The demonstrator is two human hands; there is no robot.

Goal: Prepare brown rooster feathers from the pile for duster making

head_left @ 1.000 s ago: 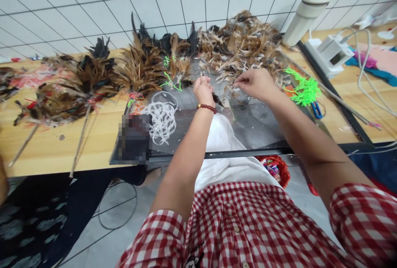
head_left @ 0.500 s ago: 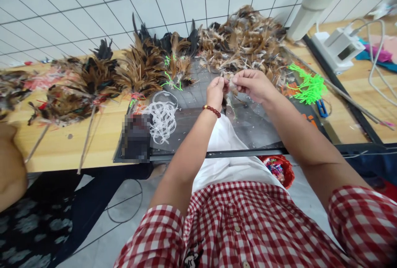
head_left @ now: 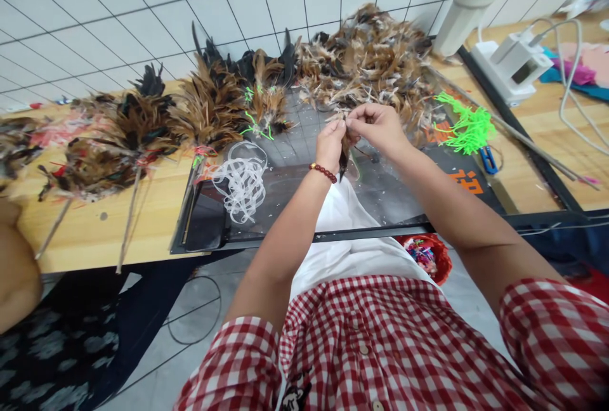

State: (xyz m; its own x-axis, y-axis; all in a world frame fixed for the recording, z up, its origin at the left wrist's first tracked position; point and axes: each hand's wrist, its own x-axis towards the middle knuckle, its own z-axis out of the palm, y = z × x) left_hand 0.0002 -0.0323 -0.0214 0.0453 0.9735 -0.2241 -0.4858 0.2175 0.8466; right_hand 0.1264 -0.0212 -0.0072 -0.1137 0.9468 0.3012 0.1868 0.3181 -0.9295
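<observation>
My left hand (head_left: 330,143) has its fingers closed on a few brown and dark feathers (head_left: 344,156), whose dark ends hang down below the fingers. Close against it, my right hand (head_left: 375,127) pinches at the upper end of those feathers with thumb and forefinger. Just beyond both hands lies a big heap of loose brown feathers (head_left: 366,59). Bundles of brown and black feathers (head_left: 207,103) stand to the left of the heap. Under my hands is a dark board (head_left: 295,192) with a clear sheet over it.
A tangle of white ribbon (head_left: 242,186) and a phone (head_left: 205,215) lie left on the board. At right are bright green strings (head_left: 469,124), a blue cutter (head_left: 488,160), a power strip (head_left: 507,71) and a bottle (head_left: 469,8). Another person's arm (head_left: 16,265) rests at far left.
My hands have come closer together, and the right fingers now meet the feathers in the left. The dark feather ends show more plainly below the left hand. The view has shifted slightly.
</observation>
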